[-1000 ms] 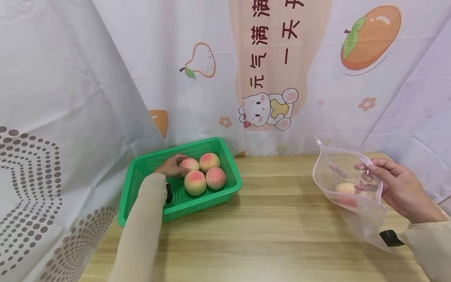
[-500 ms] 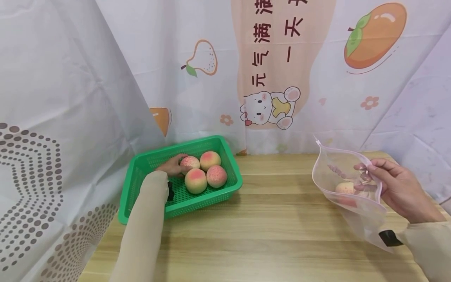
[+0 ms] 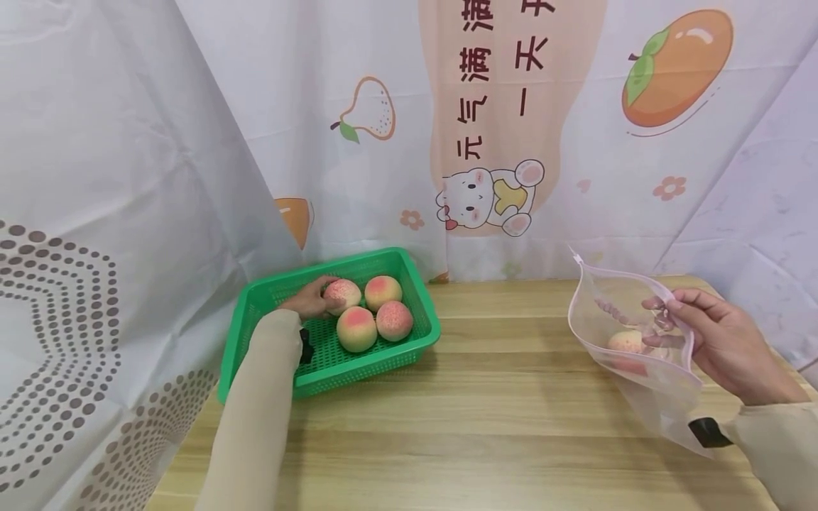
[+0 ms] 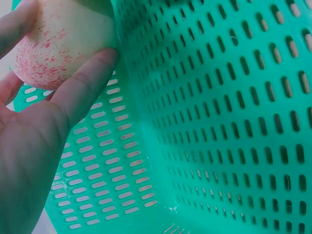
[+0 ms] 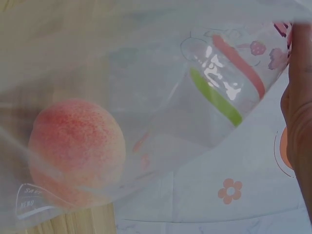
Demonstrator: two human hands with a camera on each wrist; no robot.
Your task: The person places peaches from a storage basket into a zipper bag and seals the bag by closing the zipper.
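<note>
My left hand [image 3: 311, 299] reaches into a green plastic basket [image 3: 427, 312] and grips a speckled pink-and-cream peach [image 3: 342, 295]. In the left wrist view, thumb and fingers lie around that peach [image 4: 63, 44], close to the perforated basket wall [image 4: 229, 107]. Three more peaches sit beside it, among them a yellow-pink peach [image 3: 356, 329] in front. At the right, my right hand [image 3: 735, 344] pinches the rim of a clear zip bag [image 3: 591, 323], its mouth spread apart. One peach [image 5: 77, 153] lies inside the bag, seen through the plastic in the right wrist view.
Both basket and bag are over a wooden table [image 3: 498, 419]. A printed curtain [image 3: 371, 184] hangs along the table's back edge, and a dotted grey-white curtain [image 3: 115, 213] closes off the left side. Bare wood lies between basket and bag.
The peach in my left hand has shifted slightly up and left, away from the other peaches. My right hand and the bag have stayed in place.
</note>
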